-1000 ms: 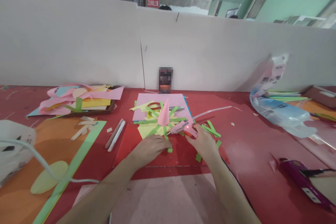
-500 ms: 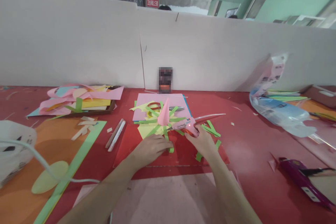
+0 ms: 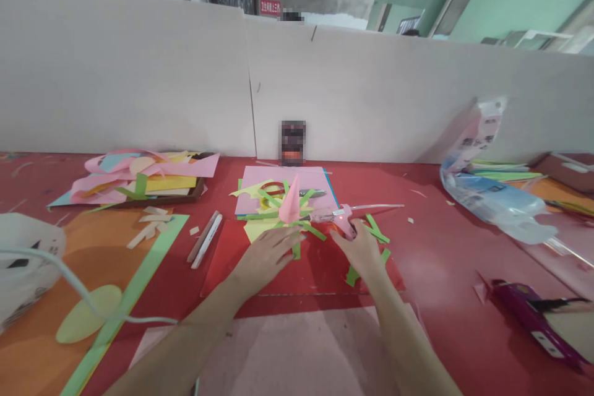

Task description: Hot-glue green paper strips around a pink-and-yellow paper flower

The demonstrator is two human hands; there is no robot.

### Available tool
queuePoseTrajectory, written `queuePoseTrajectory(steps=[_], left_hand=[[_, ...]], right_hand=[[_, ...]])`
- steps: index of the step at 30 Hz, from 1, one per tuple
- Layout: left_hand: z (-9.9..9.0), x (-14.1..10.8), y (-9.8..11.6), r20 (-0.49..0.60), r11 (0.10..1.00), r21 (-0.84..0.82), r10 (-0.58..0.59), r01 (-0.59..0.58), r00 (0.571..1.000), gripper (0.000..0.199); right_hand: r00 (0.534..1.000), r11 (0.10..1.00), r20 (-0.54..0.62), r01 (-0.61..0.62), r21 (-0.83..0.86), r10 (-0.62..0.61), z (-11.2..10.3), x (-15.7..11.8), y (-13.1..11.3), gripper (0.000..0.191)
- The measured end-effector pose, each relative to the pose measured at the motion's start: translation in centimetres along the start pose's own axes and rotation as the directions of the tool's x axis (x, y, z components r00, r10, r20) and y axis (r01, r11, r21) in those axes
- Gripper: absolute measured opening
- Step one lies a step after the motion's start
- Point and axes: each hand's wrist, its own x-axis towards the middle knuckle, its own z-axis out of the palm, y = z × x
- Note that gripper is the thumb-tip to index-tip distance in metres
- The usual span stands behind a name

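A pink paper cone [image 3: 290, 204] stands upright amid green paper strips [image 3: 318, 232] that spread out around its base. My left hand [image 3: 266, 253] is just in front of the cone, over the strips, its fingers stretched and somewhat apart; its thumb is hidden, and whether the fingertips touch paper I cannot tell. My right hand [image 3: 359, 250] grips a pink hot glue gun [image 3: 342, 219] by its handle. The nozzle points left, close to the cone's base, and a clear glue stick [image 3: 378, 206] juts out behind. Under all this lies a red sheet [image 3: 310, 272].
Red-handled scissors [image 3: 273, 187] lie behind the cone on a pink sheet [image 3: 250, 198]. Two markers [image 3: 206, 240] are at left, near a tray of paper scraps [image 3: 160, 182]. A plastic bag [image 3: 501, 198] and a purple tool [image 3: 533, 322] are at right. A white board [image 3: 371, 93] rises behind.
My left hand has shifted up toward the cone, off the front strip's end, and its fingers have spread. The glue gun has moved slightly right and levelled out.
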Motion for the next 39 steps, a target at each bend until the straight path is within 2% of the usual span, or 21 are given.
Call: queuePoseTrajectory(steps=[4,10,14,18,25,32,39], left_hand=[[0.3,0.1,-0.4,-0.055,0.994,-0.015,-0.111,0.11,0.992,0.045],[0.7,0.0,-0.7,-0.079,0.99,-0.065,-0.131,0.126,0.988,0.027],[0.8,0.0,-0.4,-0.088,0.994,-0.061,-0.098,0.093,0.991,0.019],[0.7,0.3,0.4,-0.039,0.994,-0.079,-0.076,0.073,0.996,0.014],[0.9,0.5,0.6,0.064,0.987,-0.082,-0.135,0.14,0.989,0.01],[1.2,0.4,0.1,0.056,0.965,-0.111,-0.234,0.239,0.971,0.019],[1.7,0.4,-0.3,0.039,0.956,-0.15,-0.25,0.253,0.968,0.029]], right_hand=[[1.0,1.0,-0.009,0.003,0.01,-0.003,0.1,0.1,0.1,0.032],[0.998,1.0,-0.057,-0.014,0.019,0.015,-0.1,0.2,0.1,0.032],[0.995,0.999,-0.097,-0.011,0.042,0.015,-0.3,0.2,-0.1,0.033],[0.995,0.999,-0.094,-0.025,0.047,0.029,-0.2,0.2,0.1,0.034],[0.997,0.999,-0.075,-0.024,0.039,0.027,-0.1,0.2,0.1,0.035],[0.997,0.999,-0.075,-0.026,0.04,0.029,-0.1,0.2,0.2,0.039],[0.996,0.997,-0.082,-0.025,0.078,0.031,0.0,0.3,0.3,0.037]])
